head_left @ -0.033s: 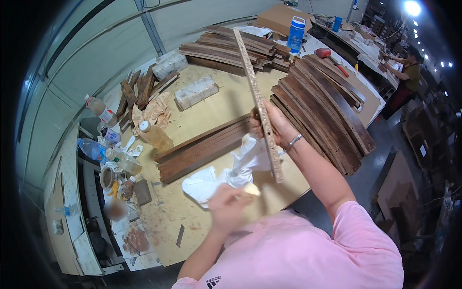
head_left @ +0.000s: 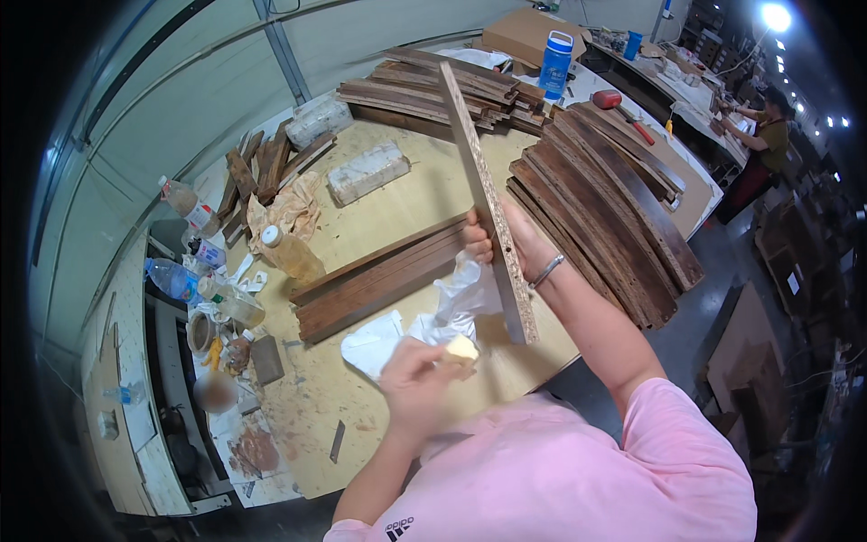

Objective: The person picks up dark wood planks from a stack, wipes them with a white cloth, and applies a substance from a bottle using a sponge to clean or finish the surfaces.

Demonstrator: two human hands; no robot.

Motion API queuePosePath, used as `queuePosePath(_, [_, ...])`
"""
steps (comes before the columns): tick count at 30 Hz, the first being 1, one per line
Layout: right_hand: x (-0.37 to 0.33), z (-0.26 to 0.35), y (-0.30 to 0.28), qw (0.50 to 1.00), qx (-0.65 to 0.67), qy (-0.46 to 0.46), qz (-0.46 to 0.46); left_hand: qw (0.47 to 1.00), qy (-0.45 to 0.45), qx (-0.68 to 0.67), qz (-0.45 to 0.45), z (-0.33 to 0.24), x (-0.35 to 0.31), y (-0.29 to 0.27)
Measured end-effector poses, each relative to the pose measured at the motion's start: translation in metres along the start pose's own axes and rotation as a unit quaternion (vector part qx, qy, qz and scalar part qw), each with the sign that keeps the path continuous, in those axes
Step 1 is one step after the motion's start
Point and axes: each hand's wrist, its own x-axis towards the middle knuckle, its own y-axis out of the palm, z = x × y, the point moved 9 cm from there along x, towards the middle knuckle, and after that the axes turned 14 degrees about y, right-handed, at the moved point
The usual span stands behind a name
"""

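Observation:
My right hand grips a long, narrow chipboard strip near its middle. The strip stands steeply on edge, showing its raw speckled side and a grey-brown face. In my closed left hand, slightly blurred, is a small pale yellow sponge-like block, apart from the strip's lower end. Beneath and beside the hands lies a crumpled white cloth. Just beyond it, a few dark brown strips rest side by side on the pale worktable.
Curved brown boards are stacked at the right, with more strips at the back. A red-handled mallet, a blue bottle, wrapped blocks and a jar of yellowish liquid stand around. A co-worker is far right.
The strip has turned a little, so more of its grey-brown face shows, and its lower end has shifted right. My left hand has moved slightly left and up with the yellow block.

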Motion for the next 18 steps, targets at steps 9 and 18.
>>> queuePosePath(9, [0.014,-0.088,0.042,0.976,0.123,0.135,0.121,0.992,0.083,0.042,0.089,-0.036,0.022,0.046])
queuePosePath(18, [-0.007,-0.133,0.050,0.976,-0.007,0.212,0.037,0.989,0.043,0.142,-0.018,-0.010,0.063,-0.004])
